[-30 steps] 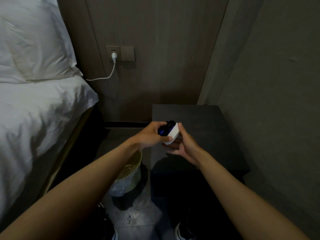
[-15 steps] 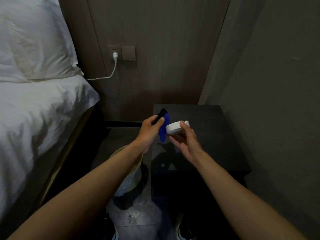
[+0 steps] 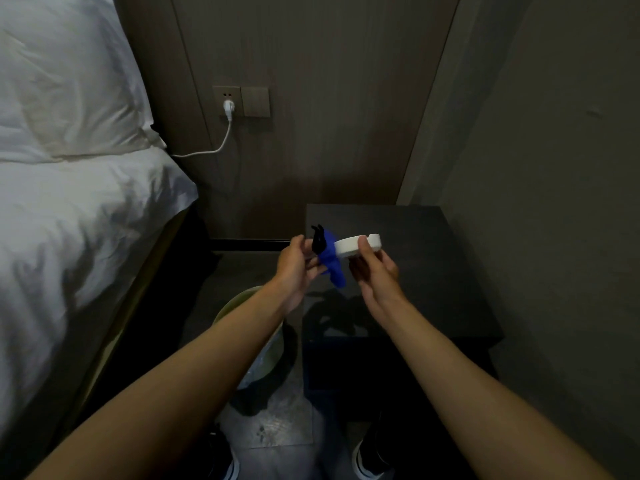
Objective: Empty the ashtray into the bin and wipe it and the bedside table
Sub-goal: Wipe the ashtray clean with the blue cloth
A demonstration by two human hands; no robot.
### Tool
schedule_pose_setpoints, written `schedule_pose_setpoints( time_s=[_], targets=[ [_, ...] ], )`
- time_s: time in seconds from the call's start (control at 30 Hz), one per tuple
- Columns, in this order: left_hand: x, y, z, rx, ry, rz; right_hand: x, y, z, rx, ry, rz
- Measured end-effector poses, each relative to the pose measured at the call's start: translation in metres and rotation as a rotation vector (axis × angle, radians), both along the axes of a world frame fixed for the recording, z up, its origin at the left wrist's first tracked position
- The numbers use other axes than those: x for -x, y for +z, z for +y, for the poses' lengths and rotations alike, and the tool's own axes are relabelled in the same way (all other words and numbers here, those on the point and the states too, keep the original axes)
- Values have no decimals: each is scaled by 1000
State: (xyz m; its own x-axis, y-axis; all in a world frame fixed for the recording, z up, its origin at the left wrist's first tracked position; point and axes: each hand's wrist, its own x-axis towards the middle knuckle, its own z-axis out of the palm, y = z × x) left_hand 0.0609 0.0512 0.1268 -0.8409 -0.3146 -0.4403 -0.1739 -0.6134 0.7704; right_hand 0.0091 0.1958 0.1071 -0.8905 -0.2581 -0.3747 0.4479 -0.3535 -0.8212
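My right hand [image 3: 375, 271] holds a round white ashtray [image 3: 358, 244] level, just above the left front part of the dark bedside table [image 3: 433, 258]. My left hand [image 3: 298, 268] grips a blue cloth [image 3: 332, 266] with a black corner that sticks up. The cloth hangs beside the ashtray's left rim and touches it. A pale bin [image 3: 256, 341] with a clear liner stands on the floor below my left forearm, which hides most of it.
A bed with white bedding [image 3: 69, 237] and a pillow [image 3: 62, 74] fills the left side. A white charger [image 3: 228, 107] is plugged into the wall socket, its cable running towards the bed. A grey wall [image 3: 554, 168] closes in the right side.
The ashtray was tilted and pressed against the cloth between both hands. It has since turned level and lifted a little, and the cloth has come out to hang at its left side.
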Motion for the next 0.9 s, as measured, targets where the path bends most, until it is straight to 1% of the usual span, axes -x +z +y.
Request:
schedule_pose_setpoints(
  time_s=[0.17,0.27,0.37,0.47,0.53,0.63,0.7,0.8,0.9],
  targets=[
    [0,-7,-4,138,-42,-17,-6,2,-5,-22,-2,49],
    [5,-11,1,216,-37,-66,-11,1,-12,-123,16,119],
    [13,-10,8,232,-13,-122,-17,0,-18,-248,45,215],
    [15,-8,11,265,-23,-152,-22,-1,-22,-276,32,256],
    [14,-6,13,256,-34,-139,-24,-2,-24,-296,3,266],
    [12,-2,20,172,-6,-136,-27,-2,-27,-310,-51,280],
    [13,-4,23,153,12,-144,-27,-2,-28,-319,-63,314],
    [11,-7,21,186,-9,-159,-26,-2,-25,-337,-27,360],
    [8,-5,13,142,-38,-145,-24,-1,-19,-306,53,350]
  ],
)
